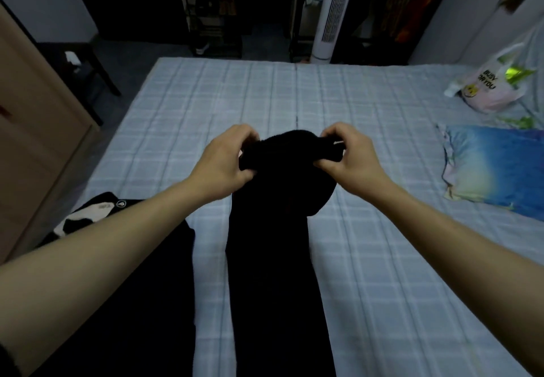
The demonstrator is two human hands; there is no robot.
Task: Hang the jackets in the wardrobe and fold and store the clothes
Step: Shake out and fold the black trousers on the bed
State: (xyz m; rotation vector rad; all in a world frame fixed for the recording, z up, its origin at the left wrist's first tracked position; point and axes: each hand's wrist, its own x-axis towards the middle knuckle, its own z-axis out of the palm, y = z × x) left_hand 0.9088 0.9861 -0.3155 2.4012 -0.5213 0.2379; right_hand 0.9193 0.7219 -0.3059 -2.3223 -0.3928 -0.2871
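Head view, dim room. Both bare forearms reach in from the lower corners toward the middle of the frame.

Left hand point(225, 160): fingers curled, thumb underneath, pinching the left side of the top edge of a black garment point(270, 259). Right hand point(347, 157): fingers curled the same way, pinching the right side of that edge. Both grips are closed on the fabric; the edge bunches between the two hands at frame centre.

The black garment runs as a long dark strip from the hands down to the bottom edge of the frame, over the bed point(382, 259), which has a pale blue checked sheet. Whether the strip lies flat on the sheet or hangs just above it cannot be told. What kind of garment it is cannot be told either; the fabric is too dark.

Lower left: a second dark pile of clothes point(117, 303) on the bed, partly under the left forearm, with a black-and-white garment point(85, 219) at its upper end.

Right edge, mid-height: a blue pillow point(494, 170). Above it, upper right, a plastic bag point(488, 88) with printed lettering.

Upper centre beyond the bed: a white tower fan point(334, 11), upright. Left edge: a light wooden door point(35, 129).
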